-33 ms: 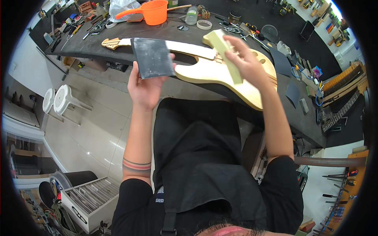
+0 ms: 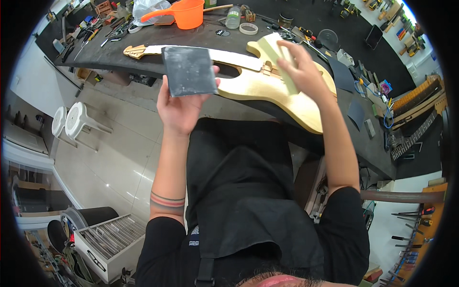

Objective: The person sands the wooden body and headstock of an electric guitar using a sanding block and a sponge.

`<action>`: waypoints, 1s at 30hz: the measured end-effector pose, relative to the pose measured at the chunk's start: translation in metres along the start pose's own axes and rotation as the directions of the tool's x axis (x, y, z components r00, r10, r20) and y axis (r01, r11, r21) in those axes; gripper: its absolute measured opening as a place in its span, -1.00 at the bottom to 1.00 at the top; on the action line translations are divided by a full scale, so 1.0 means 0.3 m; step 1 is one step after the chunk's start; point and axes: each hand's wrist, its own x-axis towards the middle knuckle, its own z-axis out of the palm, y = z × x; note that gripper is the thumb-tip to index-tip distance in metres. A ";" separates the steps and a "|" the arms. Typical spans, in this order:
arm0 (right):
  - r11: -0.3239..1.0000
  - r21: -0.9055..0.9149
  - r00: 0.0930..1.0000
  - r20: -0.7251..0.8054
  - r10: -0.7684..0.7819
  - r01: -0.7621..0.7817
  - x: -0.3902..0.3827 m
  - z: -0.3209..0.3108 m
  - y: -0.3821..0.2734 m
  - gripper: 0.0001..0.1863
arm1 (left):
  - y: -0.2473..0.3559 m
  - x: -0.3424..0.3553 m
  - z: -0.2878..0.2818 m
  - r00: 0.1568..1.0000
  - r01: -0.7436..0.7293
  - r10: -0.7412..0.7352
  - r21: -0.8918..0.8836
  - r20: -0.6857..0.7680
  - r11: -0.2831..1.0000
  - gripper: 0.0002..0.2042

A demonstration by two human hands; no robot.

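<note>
A square of dark sandpaper (image 2: 189, 71) with pale dust marks lies across my left hand (image 2: 181, 111). My thumb shows at its left edge and fingertips at its right; the rest of the fingers are hidden beneath. Closed around a pale yellow-green sanding block (image 2: 289, 80), my right hand (image 2: 308, 76) is over the guitar body. I cannot tell whether block and wood touch. The pale wooden electric guitar (image 2: 253, 87) lies along the bench edge, its headstock to the left and a white strip along the neck.
On the dark workbench (image 2: 143, 43) stand an orange dipper (image 2: 189, 14), a glass jar (image 2: 233, 18) and a tape roll (image 2: 248, 29). Dark sandpaper sheets (image 2: 340, 74) lie to the right, near a fretted neck (image 2: 413, 136). White stools (image 2: 80, 119) stand on the floor at left.
My left hand and the sandpaper have shifted slightly right. My right hand with the block has moved a little up and to the right.
</note>
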 end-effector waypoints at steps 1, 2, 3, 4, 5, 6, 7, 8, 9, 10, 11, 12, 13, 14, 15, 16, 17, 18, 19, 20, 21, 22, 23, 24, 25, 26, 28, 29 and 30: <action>0.950 -0.305 0.992 -0.079 -0.095 0.067 0.038 -0.016 0.104 -0.44 | -0.024 -0.010 0.042 0.986 0.109 -0.036 -0.455 0.166 0.884 -0.19; 0.948 -0.313 0.992 -0.080 -0.094 0.064 0.074 -0.033 0.179 -0.44 | -0.045 -0.013 0.062 0.992 0.104 -0.058 -0.456 0.115 0.884 -0.12; 0.917 -0.399 0.999 -0.039 -0.033 0.015 0.108 -0.050 0.244 -0.41 | -0.062 -0.010 0.072 0.991 0.104 -0.054 -0.461 0.119 0.881 -0.12; 0.877 -0.480 0.999 0.001 0.033 -0.029 0.113 -0.055 0.302 -0.38 | -0.081 -0.012 0.073 0.988 0.126 -0.062 -0.511 0.139 0.851 -0.12; 0.875 -0.483 0.999 0.003 0.032 -0.027 0.098 -0.059 0.358 -0.38 | -0.093 -0.012 0.069 0.985 0.147 -0.067 -0.557 0.161 0.818 -0.12; 0.843 -0.537 1.000 -0.025 0.014 -0.025 0.080 -0.072 0.414 -0.35 | -0.104 -0.010 0.063 0.985 0.147 -0.066 -0.562 0.162 0.814 -0.12; 0.818 -0.575 0.999 -0.048 -0.015 -0.016 0.088 -0.061 0.414 -0.32 | -0.097 -0.006 0.039 0.988 0.129 -0.059 -0.555 0.142 0.822 -0.12; 0.871 -0.492 0.995 -0.077 -0.059 0.014 0.046 -0.080 0.417 -0.30 | -0.091 -0.001 0.014 0.991 0.111 -0.051 -0.550 0.124 0.827 -0.12; 0.923 -0.385 0.990 -0.118 -0.074 0.023 -0.002 -0.086 0.396 -0.33 | -0.063 -0.002 -0.035 0.993 0.097 -0.047 -0.532 0.107 0.841 -0.12; 0.961 -0.274 0.984 -0.158 -0.084 0.038 -0.059 -0.109 0.384 -0.36 | -0.027 0.000 -0.095 0.996 0.091 -0.077 -0.538 0.049 0.838 -0.16; 0.961 -0.275 0.976 -0.194 -0.095 0.039 -0.132 -0.160 0.382 -0.42 | -0.004 0.007 -0.150 0.994 0.085 -0.106 -0.551 -0.006 0.830 -0.19; 0.965 -0.263 0.965 -0.248 -0.089 0.022 -0.210 -0.219 0.444 -0.47 | -0.002 0.036 -0.203 0.990 0.102 -0.136 -0.497 -0.031 0.862 -0.23; 0.995 -0.058 0.947 -0.314 0.065 -0.087 -0.290 -0.230 0.462 -0.49 | 0.004 0.058 -0.247 0.991 0.087 -0.126 -0.478 -0.050 0.874 -0.23; 0.970 0.125 0.908 -0.343 0.240 -0.209 -0.361 -0.252 0.495 -0.47 | -0.001 0.088 -0.281 0.991 0.102 -0.129 -0.497 -0.019 0.862 -0.24; 0.939 0.218 0.870 -0.365 0.331 -0.266 -0.425 -0.297 0.570 -0.43 | -0.019 0.130 -0.295 0.991 0.124 -0.131 -0.528 0.024 0.840 -0.25; 0.939 0.223 0.873 -0.359 0.330 -0.263 -0.463 -0.290 0.610 -0.43 | -0.034 0.165 -0.296 0.987 0.128 -0.158 -0.500 -0.018 0.857 -0.27; 0.875 0.409 0.833 -0.364 0.417 -0.259 -0.493 -0.277 0.638 -0.37 | -0.039 0.190 -0.297 0.988 0.123 -0.155 -0.492 -0.025 0.862 -0.27; 0.778 0.581 0.789 -0.351 0.504 -0.239 -0.509 -0.260 0.643 -0.30 | -0.047 0.215 -0.300 0.986 0.117 -0.160 -0.462 -0.054 0.879 -0.27; 0.653 0.730 0.744 -0.318 0.587 -0.203 -0.514 -0.244 0.651 -0.23 | -0.051 0.237 -0.303 0.983 0.114 -0.164 -0.432 -0.081 0.895 -0.27; 0.633 0.745 0.774 -0.270 0.572 -0.208 -0.515 -0.234 0.660 -0.16 | -0.051 0.255 -0.307 0.985 0.110 -0.156 -0.425 -0.075 0.898 -0.26; 0.627 0.749 0.769 -0.267 0.581 -0.214 -0.513 -0.214 0.658 -0.16 | -0.061 0.266 -0.317 0.983 0.120 -0.166 -0.422 -0.075 0.899 -0.26; 0.659 0.724 0.779 -0.286 0.558 -0.206 -0.505 -0.196 0.657 -0.14 | -0.065 0.276 -0.328 0.985 0.108 -0.157 -0.454 -0.073 0.885 -0.25; 0.690 0.697 0.789 -0.305 0.533 -0.197 -0.503 -0.179 0.654 -0.13 | -0.068 0.288 -0.338 0.986 0.097 -0.149 -0.485 -0.069 0.869 -0.24; 0.675 0.713 0.787 -0.301 0.538 -0.189 -0.497 -0.174 0.629 -0.08 | -0.070 0.291 -0.356 0.985 0.102 -0.157 -0.486 -0.074 0.868 -0.24; 0.673 0.713 0.784 -0.298 0.544 -0.196 -0.497 -0.172 0.607 -0.08 | -0.072 0.294 -0.370 0.989 0.083 -0.130 -0.466 -0.071 0.881 -0.22; 0.618 0.769 0.779 -0.285 0.559 -0.163 -0.498 -0.168 0.585 -0.05 | -0.072 0.298 -0.384 0.992 0.063 -0.103 -0.446 -0.067 0.893 -0.20; 0.555 0.822 0.773 -0.266 0.576 -0.130 -0.488 -0.154 0.529 -0.01 | -0.065 0.318 -0.426 0.995 0.069 -0.093 -0.475 -0.027 0.877 -0.18; 0.557 0.821 0.794 -0.255 0.552 -0.124 -0.480 -0.140 0.497 0.00 | -0.060 0.328 -0.448 0.997 0.073 -0.077 -0.502 0.013 0.862 -0.17; 0.568 0.814 0.807 -0.251 0.534 -0.123 -0.485 -0.135 0.472 0.01 | -0.074 0.346 -0.444 0.993 0.040 -0.081 -0.407 -0.085 0.913 -0.14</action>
